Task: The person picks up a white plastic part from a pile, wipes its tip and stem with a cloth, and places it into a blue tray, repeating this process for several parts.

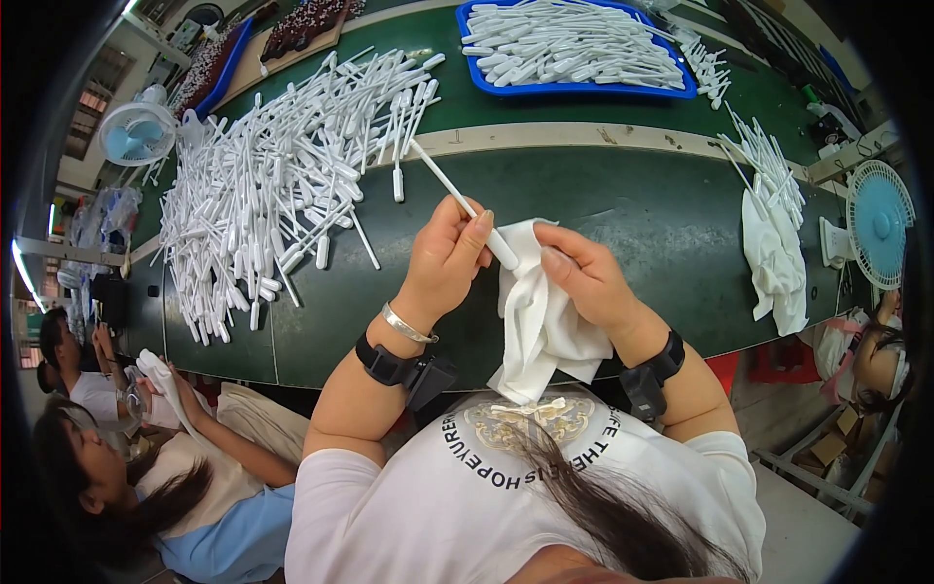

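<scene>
Being held over the green bench, a white wand is pinched tight by the left hand, its thick end against a white cloth. The cloth is gripped by the right hand, thumb closed on it, and is draped toward the near edge. Clear surface is found rightward, as far as a second cloth; leftward, it is limited by a wand heap.

From my end the view comes through evenly bright, with a lit tube glaring white at the far left rim. I see a soft sheen on the green tabletop and only faint shadows. The centre looks crisp, but straight edges bow toward the rim and the corners fall to black
</scene>
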### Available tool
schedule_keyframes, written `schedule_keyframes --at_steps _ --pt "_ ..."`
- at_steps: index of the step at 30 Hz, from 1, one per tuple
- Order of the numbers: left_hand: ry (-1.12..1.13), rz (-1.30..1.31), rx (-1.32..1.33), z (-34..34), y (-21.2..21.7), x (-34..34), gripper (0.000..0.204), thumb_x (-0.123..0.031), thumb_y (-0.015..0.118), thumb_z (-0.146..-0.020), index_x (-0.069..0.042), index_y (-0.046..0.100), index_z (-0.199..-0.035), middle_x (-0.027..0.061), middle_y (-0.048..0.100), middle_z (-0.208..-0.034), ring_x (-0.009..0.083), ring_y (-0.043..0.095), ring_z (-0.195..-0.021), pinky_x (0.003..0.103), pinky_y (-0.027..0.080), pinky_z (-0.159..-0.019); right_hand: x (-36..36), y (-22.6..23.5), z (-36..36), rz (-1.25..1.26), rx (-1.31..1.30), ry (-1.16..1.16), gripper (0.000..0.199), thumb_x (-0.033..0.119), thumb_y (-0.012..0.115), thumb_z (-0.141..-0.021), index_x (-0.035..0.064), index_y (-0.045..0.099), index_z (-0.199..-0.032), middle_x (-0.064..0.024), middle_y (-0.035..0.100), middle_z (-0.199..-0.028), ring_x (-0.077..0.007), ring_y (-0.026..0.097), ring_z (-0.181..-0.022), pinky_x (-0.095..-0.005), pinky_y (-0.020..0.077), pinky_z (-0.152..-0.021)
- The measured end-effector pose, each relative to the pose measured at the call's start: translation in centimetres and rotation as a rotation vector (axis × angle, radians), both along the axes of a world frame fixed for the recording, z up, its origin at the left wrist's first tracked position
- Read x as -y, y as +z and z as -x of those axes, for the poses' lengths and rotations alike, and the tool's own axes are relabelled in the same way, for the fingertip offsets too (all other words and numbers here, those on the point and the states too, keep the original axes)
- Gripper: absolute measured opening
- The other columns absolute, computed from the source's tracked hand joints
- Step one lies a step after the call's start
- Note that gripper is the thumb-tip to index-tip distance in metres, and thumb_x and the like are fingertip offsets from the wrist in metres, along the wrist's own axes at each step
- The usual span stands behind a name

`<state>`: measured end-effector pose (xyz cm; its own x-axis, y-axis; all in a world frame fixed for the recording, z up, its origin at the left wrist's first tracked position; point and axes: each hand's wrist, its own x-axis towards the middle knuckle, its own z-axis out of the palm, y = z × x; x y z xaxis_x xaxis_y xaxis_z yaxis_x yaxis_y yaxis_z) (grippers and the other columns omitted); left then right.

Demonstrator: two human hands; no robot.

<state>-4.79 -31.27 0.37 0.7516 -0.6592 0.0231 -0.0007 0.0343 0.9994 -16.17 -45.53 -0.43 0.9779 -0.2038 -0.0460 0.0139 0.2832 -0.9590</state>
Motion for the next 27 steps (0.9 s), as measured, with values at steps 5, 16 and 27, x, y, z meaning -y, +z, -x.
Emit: schedule_keyframes --at_steps 5,16,27 --pt "0.023 0.018 -0.119 0.1 -0.8 0.6 0.015 -0.019 0.047 -0.089 -0.005 0.045 -0.084 0.0006 0.050 -0.058 0.0043 0.043 -0.045 0.017 0.033 -0.040 -0.6 -0.2 -0.3 0.898 0.266 -0.054 0.026 0.005 0.054 -0.080 -0.0002 0.055 -0.106 -0.0088 0.060 -0.083 -0.0168 0.059 -0.073 -0.0264 0.0459 -0.065" --pt "0.120 0.222 -0.242 -0.6 -0.9 0.2 0.016 -0.021 0.045 -0.090 -0.005 0.044 -0.085 0.0035 0.051 -0.058 0.0063 0.042 -0.042 0.017 0.035 -0.040 -0.3 0.0 0.0 0.835 0.382 -0.170 0.013 0.001 0.055 -0.076 -0.0002 0.058 -0.088 -0.0078 0.053 -0.070 -0.0153 0.052 -0.059 -0.0257 0.0416 -0.055" --pt "-0.005 0.112 -0.028 1.0 -1.0 0.6 0.013 -0.017 0.045 -0.089 -0.004 0.044 -0.089 0.0016 0.051 -0.062 0.0043 0.045 -0.050 0.017 0.037 -0.044 0.7 -0.9 -0.3 0.319 0.135 -0.013 0.010 0.010 0.055 -0.082 0.0022 0.053 -0.088 0.0003 0.052 -0.080 -0.0070 0.045 -0.072 -0.0199 0.0376 -0.065"
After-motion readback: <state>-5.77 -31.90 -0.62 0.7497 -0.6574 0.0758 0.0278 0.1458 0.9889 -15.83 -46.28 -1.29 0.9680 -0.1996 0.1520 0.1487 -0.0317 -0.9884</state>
